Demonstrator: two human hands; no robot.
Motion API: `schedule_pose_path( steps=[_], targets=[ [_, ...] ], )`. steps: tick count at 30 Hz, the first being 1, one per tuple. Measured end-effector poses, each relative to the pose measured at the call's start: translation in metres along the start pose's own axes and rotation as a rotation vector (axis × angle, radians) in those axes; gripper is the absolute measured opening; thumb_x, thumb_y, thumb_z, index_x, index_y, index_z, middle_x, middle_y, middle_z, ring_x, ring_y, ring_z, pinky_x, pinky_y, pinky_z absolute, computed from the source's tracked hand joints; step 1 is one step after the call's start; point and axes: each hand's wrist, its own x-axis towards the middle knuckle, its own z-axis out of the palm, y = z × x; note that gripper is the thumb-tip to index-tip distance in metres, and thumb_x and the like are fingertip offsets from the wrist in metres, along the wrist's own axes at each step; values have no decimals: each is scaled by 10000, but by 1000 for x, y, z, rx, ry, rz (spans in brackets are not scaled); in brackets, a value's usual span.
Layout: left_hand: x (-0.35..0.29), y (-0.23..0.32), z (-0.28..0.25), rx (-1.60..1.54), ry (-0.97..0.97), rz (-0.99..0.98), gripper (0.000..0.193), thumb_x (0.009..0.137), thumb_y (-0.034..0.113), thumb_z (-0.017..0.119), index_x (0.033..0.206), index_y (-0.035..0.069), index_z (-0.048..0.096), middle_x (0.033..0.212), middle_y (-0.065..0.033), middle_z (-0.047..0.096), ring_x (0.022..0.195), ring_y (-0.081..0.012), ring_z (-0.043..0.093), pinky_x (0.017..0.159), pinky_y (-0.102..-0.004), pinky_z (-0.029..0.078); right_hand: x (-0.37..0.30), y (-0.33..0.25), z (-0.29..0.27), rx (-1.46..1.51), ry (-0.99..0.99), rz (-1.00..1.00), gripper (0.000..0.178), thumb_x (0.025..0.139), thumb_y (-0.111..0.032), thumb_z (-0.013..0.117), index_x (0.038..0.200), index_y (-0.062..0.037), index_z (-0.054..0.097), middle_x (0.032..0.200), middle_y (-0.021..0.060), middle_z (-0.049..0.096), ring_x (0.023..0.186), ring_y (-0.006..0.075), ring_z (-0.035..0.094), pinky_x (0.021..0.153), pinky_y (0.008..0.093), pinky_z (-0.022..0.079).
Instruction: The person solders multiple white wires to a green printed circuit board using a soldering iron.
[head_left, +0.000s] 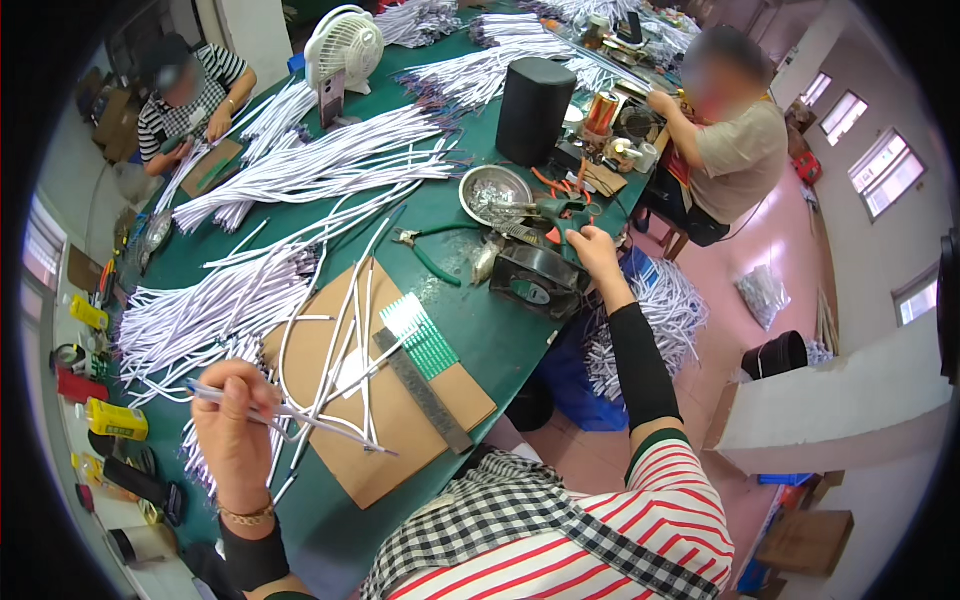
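My left hand [236,415] is at the lower left, its fingers closed in a pinch round a white cable [345,432]. The cable's bluish end sticks out past the thumb, and its other end reaches over a brown cardboard sheet [345,478]. My right hand [597,255] is stretched out to the right table edge, fingers curled beside the handles of dark pliers [545,209]. What those fingers grip is mostly hidden. Just below that hand stands a small black fan [535,282]. A metal bowl [468,205] with small bits in it is left of the pliers.
Bundles of white cables [215,315] cover much of the green table [395,235]. On the cardboard lie loose cables, a green-and-white card [425,335] and a dark metal bar [425,393]. Green-handled cutters [435,255], a black cylinder [535,110] and a white fan [343,48] stand farther off. Two people sit across.
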Motion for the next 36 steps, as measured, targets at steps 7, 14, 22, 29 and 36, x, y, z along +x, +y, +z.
schedule_pose_path(
  steps=[7,14,22,29,36],
  targets=[
    [-14,-6,30,-67,-186,14,256,952,244,540,986,-8,569,615,-4,479,541,-68,412,550,-215,342,-126,-105,-10,213,307,-485,190,821,-79,607,990,0,645,790,91,644,643,170,601,617,298,494],
    [-29,1,98,230,-626,-164,343,857,196,679,1093,-15,547,869,-81,569,701,-168,551,677,-309,449,-233,-171,79,139,-758,-910,424,797,-167,689,1162,-24,526,1105,135,535,880,251,584,713,344,488],
    [-51,-35,62,658,-538,571,392,792,87,693,1161,22,579,1079,-154,572,949,-301,571,791,-365,461,-238,-147,-43,665,-443,-599,369,955,-332,479,862,-4,622,794,83,523,585,159,476,517,258,375],
    [-80,-108,9,757,-517,182,133,784,-23,602,902,23,641,822,-117,614,743,-261,602,627,-329,474,-265,-166,-238,1043,-171,-773,366,983,-277,426,677,-77,447,665,27,375,503,89,346,448,206,302],
    [-80,-130,5,999,-629,362,137,740,13,625,869,57,618,799,-93,581,746,-294,546,679,-399,409,-205,-173,-340,-381,579,-364,345,971,-295,480,1003,20,617,723,50,568,597,72,490,552,233,377]
  ],
)
